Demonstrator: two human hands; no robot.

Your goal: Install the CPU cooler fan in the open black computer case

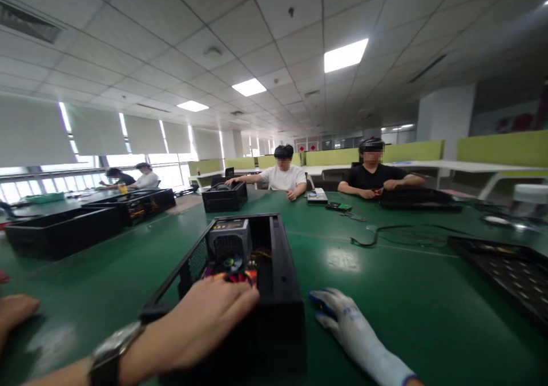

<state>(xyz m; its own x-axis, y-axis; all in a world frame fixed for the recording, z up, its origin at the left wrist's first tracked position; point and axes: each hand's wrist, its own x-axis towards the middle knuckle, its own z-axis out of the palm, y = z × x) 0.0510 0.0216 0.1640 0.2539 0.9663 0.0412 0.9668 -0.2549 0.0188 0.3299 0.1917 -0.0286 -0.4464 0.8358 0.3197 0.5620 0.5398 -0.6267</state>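
Note:
A black open computer case (pixel 283 260) stands on the green table (pixel 377 283) right in front of me. Inside it sit a grey power supply (pixel 229 238) and a bunch of red and black cables (pixel 237 273). My left hand (pixel 205 323), bare with a wristwatch (pixel 112 352), lies over the case's near rim, its fingers stretched toward the cables and holding nothing I can see. My right hand (pixel 349 324), in a white glove with blue fingertips, rests flat and open on the table just right of the case.
Another person's bare hand (pixel 15 312) rests on the table at the far left. More black cases (pixel 64 232) stand to the left and at the middle (pixel 225 196). A black panel (pixel 505 269) and a loose cable (pixel 385 232) lie to the right. Two people sit opposite, and others sit by the windows.

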